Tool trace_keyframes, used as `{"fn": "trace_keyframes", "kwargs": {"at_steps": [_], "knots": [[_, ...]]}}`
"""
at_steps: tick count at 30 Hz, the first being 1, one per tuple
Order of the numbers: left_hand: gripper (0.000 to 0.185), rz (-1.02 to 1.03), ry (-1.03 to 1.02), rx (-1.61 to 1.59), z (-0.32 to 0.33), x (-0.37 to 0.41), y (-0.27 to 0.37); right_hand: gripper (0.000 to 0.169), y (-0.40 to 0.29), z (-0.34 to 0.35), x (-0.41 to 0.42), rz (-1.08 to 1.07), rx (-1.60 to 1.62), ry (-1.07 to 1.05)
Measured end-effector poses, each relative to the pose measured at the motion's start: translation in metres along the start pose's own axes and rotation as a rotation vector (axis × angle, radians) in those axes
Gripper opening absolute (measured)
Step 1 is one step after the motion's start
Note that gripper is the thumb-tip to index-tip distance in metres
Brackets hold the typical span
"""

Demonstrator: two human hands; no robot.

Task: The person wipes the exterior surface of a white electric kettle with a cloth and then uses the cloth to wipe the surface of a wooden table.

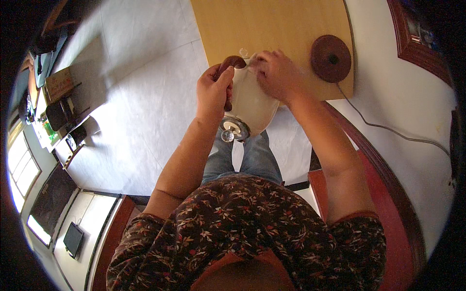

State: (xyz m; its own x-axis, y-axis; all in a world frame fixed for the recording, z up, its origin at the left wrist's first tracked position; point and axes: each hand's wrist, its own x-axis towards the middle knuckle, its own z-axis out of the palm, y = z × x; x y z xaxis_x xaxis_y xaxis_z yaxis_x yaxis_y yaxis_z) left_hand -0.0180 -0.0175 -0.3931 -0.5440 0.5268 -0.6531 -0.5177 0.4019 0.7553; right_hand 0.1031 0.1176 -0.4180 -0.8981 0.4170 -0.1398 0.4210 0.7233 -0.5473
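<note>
My left hand (214, 91) is closed around the dark brown handle of a cream-coloured electric kettle (252, 102). The kettle is tilted in front of my legs, at the near edge of a wooden table (233, 22). Its metal-rimmed lid end, with a clear faceted knob (227, 136), points toward me. My right hand (275, 74) lies against the far right of the kettle with bent, slightly blurred fingers; whether it pinches anything there is unclear. A round brown kettle base (331, 59) rests on the table to the right.
A grey cord (378, 125) runs from the base along the wall. A red seat with a dark wooden edge (375, 152) curves at my right. Pale tiled floor (145, 109) spreads to the left, toward a cardboard box (59, 85) and a window (23, 165).
</note>
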Motion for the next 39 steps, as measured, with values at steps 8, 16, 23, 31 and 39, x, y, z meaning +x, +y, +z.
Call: {"fn": "trace_keyframes", "kwargs": {"at_steps": [8,16,23,31,39], "knots": [[0.017,0.001,0.031,-0.009,0.004,0.0,0.004,0.026,0.022,0.013,0.009,-0.004,0.015,-0.047],[0.017,-0.034,0.061,-0.111,-0.009,0.011,0.0,0.032,-0.054,0.021,-0.054,-0.177,0.29,0.164],[0.018,-0.062,0.063,-0.129,-0.012,0.015,-0.007,0.029,0.025,0.062,-0.028,0.536,0.676,0.316],[0.016,-0.037,-0.005,-0.138,-0.026,0.015,-0.018,0.025,-0.054,0.041,-0.041,0.06,0.256,0.296],[0.016,-0.057,0.018,-0.275,-0.041,0.021,-0.014,0.022,0.005,0.059,0.036,0.128,0.149,0.2]]}}
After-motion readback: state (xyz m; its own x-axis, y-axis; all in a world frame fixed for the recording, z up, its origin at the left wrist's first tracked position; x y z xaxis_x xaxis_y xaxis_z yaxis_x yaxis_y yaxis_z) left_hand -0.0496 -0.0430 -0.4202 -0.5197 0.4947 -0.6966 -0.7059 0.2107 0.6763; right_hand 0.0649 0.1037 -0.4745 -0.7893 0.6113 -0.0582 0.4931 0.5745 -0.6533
